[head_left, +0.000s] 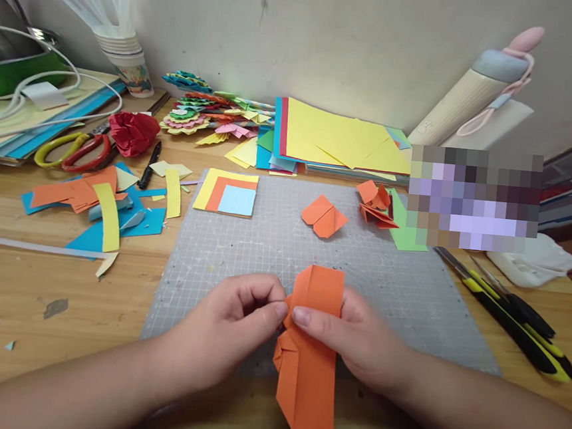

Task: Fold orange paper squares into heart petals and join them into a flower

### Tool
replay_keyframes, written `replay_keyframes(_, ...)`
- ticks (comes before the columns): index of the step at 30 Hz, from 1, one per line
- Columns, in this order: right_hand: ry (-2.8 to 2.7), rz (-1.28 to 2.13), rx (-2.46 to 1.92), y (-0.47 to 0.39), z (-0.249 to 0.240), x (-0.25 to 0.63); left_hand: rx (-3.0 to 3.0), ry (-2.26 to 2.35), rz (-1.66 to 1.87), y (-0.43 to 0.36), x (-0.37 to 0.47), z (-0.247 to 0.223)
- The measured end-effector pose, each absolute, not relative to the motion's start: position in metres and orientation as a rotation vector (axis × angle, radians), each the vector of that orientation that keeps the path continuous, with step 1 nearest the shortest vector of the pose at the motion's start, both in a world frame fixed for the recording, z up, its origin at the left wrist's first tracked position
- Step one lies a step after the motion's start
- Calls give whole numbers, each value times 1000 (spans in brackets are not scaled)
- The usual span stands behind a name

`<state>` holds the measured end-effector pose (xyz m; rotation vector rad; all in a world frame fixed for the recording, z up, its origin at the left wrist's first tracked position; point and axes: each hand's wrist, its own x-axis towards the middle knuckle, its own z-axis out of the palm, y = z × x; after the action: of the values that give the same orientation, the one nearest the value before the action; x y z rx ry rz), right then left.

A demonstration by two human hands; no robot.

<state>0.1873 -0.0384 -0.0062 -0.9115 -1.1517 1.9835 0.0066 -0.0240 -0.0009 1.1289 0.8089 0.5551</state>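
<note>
Orange folded paper (316,377) is lying between the two hands in the head view, its long side pointing toward the body. The right hand (365,335) is gripping it from the right, thumb pressing across the front, other fingers closing behind. The left hand (244,318) is bending inward, thumb and forefinger pinching the paper's left edge. Beyond them, at least two smaller orange pieces (324,218) and three stacked squares (237,200) are resting on one grey cutting mat (262,252).
</note>
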Motion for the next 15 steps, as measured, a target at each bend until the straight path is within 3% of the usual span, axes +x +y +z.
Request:
replay_keyframes(9, -1122, 2015, -819, -35, -9, 188, 1074, 835, 593, -23, 3, -3)
replay_keyframes(15, -1031, 1814, -975, -32, -15, 191, 1171, 826, 558, -20, 0, -4)
